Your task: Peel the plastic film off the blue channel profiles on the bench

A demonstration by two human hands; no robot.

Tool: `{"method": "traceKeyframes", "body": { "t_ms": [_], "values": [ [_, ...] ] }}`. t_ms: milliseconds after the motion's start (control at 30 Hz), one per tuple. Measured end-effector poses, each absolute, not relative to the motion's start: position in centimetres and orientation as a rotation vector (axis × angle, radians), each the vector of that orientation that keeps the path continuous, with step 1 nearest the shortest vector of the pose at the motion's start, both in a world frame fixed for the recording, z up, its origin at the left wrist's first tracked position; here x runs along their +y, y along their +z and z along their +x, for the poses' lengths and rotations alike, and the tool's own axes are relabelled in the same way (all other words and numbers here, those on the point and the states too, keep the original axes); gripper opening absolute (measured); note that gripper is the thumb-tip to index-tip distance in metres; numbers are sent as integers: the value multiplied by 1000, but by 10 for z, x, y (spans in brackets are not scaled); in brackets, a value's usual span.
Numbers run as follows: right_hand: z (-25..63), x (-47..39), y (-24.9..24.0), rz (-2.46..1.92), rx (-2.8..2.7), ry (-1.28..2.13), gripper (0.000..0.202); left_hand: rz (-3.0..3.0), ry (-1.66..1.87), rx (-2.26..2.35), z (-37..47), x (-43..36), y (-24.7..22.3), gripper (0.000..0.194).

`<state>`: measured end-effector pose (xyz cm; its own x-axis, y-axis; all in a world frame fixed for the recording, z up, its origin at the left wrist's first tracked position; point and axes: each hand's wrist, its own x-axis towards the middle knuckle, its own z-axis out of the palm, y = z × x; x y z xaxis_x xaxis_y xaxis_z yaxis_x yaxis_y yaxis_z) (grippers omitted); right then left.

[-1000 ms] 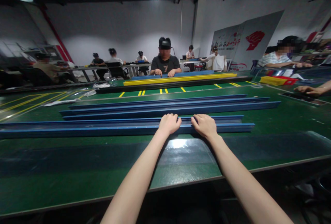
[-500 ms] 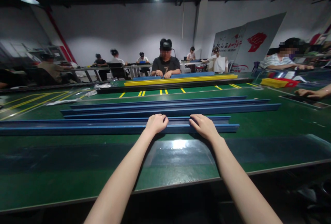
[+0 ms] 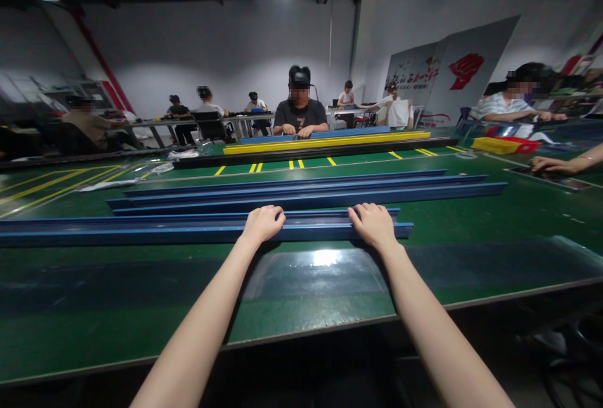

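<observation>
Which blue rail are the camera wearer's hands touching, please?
The front blue rail, running past the picture's left edge; the other blue rails lie farther back.

Over on the near side of the table [image 3: 94,345] lies a sheet [image 3: 306,279]; just behind it, a long rail [image 3: 315,232]; beyond that, more rails [image 3: 306,200], with trays [image 3: 494,145] off to the right.

- Left hand [image 3: 262,223]: back uppermost, fingers bent and directed to the far side, thumb on the right.
- Right hand [image 3: 373,223]: back uppermost, fingers curled, thumb extended to the left.
- Spacing: hands well apart, at about equal reach.
- Left forearm [image 3: 198,314]: bare, slanting from near left to far right.
- Right forearm [image 3: 433,307]: bare, slanting from near right to far left.
</observation>
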<state>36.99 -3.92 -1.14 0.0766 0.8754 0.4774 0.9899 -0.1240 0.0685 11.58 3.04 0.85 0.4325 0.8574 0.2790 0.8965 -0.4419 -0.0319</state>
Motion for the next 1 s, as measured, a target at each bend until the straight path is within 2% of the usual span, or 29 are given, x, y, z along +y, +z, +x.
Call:
{"method": "traceKeyframes", "body": {
  "t_ms": [200, 633, 1000],
  "values": [
    [367, -35, -14, -2078, -1869, -651, 49, -2447, -277, -1547, 127, 28, 9, 39],
    [369, -27, -18, -2035, -1837, -661, 51, -2555, -504, -1370, 194, 18, 4, 37],
    [365, -39, -14, -2063, -1765, -611, 49, -2556, -505, -1483, 210, 6, -8, 38]
  ]
}}
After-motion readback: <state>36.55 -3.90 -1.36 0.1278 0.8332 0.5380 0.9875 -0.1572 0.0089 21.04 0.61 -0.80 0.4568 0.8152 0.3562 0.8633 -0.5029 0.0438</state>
